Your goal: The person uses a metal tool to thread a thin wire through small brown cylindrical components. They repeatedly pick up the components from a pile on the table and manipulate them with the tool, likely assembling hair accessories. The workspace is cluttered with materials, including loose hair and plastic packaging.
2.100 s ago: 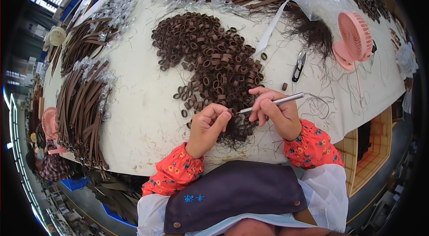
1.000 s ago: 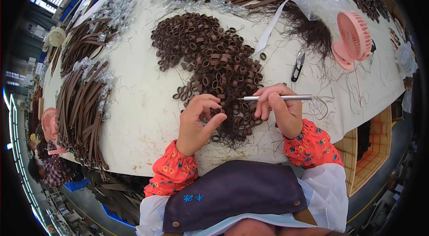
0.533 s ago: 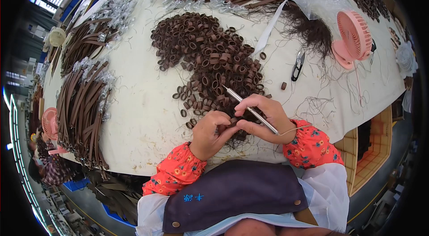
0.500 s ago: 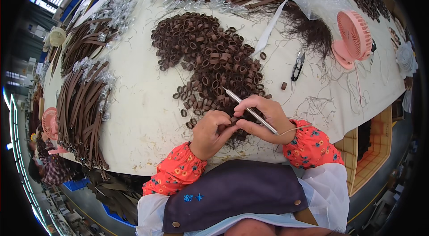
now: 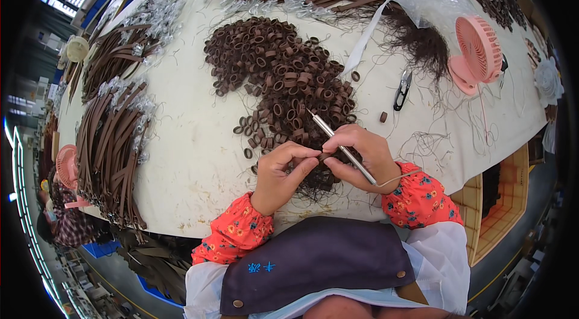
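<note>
Pinching a small brown ring between both sets of fingertips, the left hand and right hand meet over a cream worktable — the right also grips a slim metal tool. Brown rings lie heaped just beyond (strap bundles at left), with a pink fan and snips to the right.

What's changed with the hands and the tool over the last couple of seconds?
The right hand swung the silver tool from pointing right to pointing up-left over the pile of brown rings. The left hand reached into the rings, then drew back to meet the right, pinching a small brown piece. Pink fan and snips stayed put.
</note>
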A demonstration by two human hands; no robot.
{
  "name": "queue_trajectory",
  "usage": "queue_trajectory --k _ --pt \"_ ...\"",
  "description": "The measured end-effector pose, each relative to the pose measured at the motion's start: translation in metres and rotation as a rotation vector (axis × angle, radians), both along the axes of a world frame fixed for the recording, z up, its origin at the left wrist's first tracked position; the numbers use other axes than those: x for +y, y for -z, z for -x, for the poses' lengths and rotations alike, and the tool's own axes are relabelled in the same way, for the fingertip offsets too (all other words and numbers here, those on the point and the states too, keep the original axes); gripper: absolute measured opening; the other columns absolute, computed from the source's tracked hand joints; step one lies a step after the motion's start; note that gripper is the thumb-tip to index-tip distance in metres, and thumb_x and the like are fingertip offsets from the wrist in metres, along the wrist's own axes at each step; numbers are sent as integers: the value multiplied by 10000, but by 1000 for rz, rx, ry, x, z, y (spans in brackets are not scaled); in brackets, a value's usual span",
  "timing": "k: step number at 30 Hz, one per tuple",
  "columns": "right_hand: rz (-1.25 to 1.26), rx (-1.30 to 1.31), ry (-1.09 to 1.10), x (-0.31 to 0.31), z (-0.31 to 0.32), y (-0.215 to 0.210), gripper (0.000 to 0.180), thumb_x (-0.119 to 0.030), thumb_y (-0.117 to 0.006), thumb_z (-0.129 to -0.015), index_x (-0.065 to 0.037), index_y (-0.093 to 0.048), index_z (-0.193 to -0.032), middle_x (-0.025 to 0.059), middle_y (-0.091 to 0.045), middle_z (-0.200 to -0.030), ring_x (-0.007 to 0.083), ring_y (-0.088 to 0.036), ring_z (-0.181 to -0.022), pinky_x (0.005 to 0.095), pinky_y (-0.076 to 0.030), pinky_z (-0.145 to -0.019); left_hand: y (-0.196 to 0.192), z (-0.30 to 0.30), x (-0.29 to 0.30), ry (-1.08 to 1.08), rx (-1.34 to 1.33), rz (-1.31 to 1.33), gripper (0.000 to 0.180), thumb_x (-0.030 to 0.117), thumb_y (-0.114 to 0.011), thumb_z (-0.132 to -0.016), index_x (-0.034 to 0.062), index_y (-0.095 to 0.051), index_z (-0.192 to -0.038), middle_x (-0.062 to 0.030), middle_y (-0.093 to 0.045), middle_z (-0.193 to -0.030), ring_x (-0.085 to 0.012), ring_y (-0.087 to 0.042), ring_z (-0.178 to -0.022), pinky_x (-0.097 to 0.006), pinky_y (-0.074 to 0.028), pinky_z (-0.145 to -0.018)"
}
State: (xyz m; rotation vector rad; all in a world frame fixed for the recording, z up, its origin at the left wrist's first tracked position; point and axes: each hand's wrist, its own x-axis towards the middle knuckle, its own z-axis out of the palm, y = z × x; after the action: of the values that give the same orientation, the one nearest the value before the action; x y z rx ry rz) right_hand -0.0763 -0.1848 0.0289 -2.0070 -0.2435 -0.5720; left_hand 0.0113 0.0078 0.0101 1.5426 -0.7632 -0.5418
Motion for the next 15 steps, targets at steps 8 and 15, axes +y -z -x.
queue_trajectory --k 8,15 --pt "114 -94 -14 4 -3 2 285 -34 -721 -742 -94 -600 -994 78 -623 -868 269 -609 -762 365 -494 -712 3 6 -5 46 301 143 86 53 -539 -965 11 -529 -1040 -85 -628 -997 -97 -586 -787 -224 -471 -691" --pt "-167 104 -33 4 5 -2 204 -113 -630 -897 -50 -577 -1084 82 -637 -908 194 -631 -791 316 -498 -743 5 5 -5 58 344 182 76 91 -476 -1001 30 -463 -1044 -111 -634 -990 -99 -575 -729 -218 -467 -656"
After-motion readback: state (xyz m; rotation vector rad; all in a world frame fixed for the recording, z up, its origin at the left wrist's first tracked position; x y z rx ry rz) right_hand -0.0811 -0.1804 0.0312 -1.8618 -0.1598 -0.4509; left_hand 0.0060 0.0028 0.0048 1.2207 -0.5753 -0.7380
